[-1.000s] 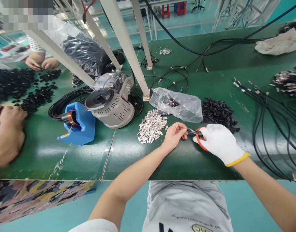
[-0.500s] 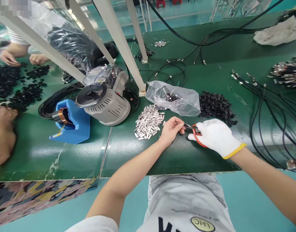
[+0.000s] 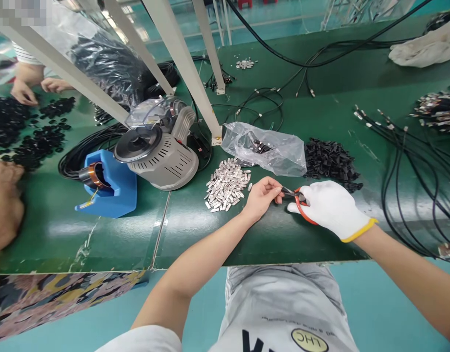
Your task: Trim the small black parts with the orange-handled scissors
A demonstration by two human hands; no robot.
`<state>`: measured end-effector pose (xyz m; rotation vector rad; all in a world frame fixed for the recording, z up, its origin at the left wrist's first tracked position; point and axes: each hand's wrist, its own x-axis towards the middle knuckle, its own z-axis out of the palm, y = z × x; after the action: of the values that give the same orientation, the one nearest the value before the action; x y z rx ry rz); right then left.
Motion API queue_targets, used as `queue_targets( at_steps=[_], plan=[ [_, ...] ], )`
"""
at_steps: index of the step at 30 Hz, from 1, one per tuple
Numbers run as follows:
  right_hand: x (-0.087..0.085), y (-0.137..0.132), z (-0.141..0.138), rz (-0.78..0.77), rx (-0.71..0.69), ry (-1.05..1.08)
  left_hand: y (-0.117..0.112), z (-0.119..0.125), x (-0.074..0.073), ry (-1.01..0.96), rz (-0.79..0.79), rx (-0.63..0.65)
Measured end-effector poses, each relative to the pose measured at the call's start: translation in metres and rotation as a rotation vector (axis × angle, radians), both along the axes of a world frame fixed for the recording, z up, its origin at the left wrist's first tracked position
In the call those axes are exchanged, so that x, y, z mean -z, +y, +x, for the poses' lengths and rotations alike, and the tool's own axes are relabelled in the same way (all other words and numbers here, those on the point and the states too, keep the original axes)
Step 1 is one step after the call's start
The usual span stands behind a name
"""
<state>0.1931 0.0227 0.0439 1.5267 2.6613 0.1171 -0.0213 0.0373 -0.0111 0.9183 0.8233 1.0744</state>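
My right hand, in a white glove with a yellow cuff, grips red-handled pliers whose slim jaws point left. Bare, my left hand pinches with thumb and forefinger right at the tip of those jaws; whatever lies in the pinch is too small to make out. Just left of that hand is a heap of small silvery metal connector pieces. Behind my hands lies a clear plastic bag with some dark parts in it. A pile of small black plastic parts sits beyond the glove.
A grey round-topped machine and a blue tape dispenser stand to the left. White posts rise from the green table. Black cables lie at the right. A co-worker's hands are at the far left, near black parts; another hand rests closer.
My hands and the pliers stay almost where they were, shifted very slightly right. At the far left, the co-worker's hands have moved a little closer together.
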Motion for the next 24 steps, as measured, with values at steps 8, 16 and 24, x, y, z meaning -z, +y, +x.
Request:
queue_targets(
  at_steps=[8,16,24],
  plan=[
    [0.002,0.0,-0.006,0.04,0.018,-0.044,0.001,-0.001,0.003,-0.018,-0.015,-0.015],
    [0.017,-0.004,-0.003,0.086,0.028,-0.086,0.001,-0.001,0.005,0.015,-0.012,-0.023],
    [0.016,-0.013,-0.005,0.027,0.133,-0.042,-0.001,0.002,0.003,-0.016,-0.024,-0.014]
  ],
)
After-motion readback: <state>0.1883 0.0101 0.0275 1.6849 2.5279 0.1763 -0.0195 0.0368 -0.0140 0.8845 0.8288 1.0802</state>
